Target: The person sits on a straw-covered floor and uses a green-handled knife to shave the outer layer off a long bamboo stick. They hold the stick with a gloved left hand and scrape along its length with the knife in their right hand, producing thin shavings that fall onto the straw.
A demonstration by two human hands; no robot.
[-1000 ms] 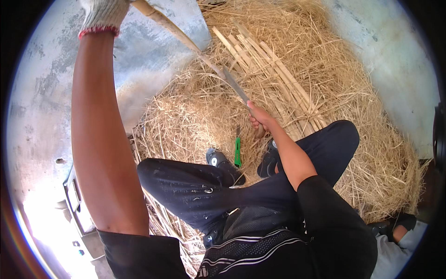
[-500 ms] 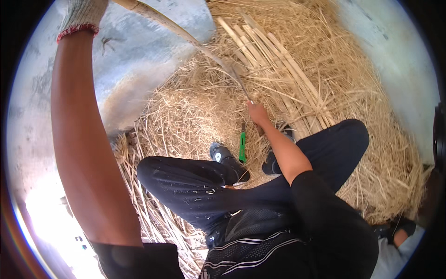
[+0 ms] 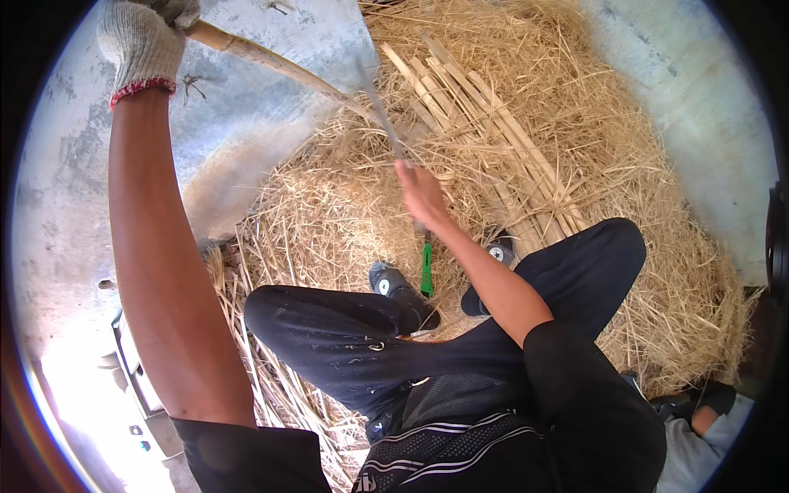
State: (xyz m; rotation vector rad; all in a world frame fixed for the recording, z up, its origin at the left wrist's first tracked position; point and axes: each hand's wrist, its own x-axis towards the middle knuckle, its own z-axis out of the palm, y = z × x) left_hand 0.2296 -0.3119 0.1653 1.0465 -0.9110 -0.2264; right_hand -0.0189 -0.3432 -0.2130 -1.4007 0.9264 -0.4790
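My left hand (image 3: pixel 146 45), in a white knitted glove with a red cuff, is closed around one end of a bamboo pole (image 3: pixel 283 68) at the upper left. The pole slants down to the right over the straw. Bare and closed, my right hand (image 3: pixel 421 193) grips a long-bladed knife (image 3: pixel 381 112), its blade pointing up and left beside the pole's lower end. Whether blade and pole touch, I cannot tell. Between my feet lies a green-handled tool (image 3: pixel 426 271); my right hand hides part of it from view.
Several split bamboo strips (image 3: pixel 485 115) lie bundled on a wide heap of straw-coloured shavings (image 3: pixel 608 164). Thin canes (image 3: pixel 271 386) lie by my left leg. The concrete floor (image 3: pixel 238 107) shows at the upper left. Part of another person (image 3: pixel 707 431) appears at the lower right.
My right hand has moved left and slightly up, and the knife blade now points more upward. My left hand has shifted a little downward with the pole's end.
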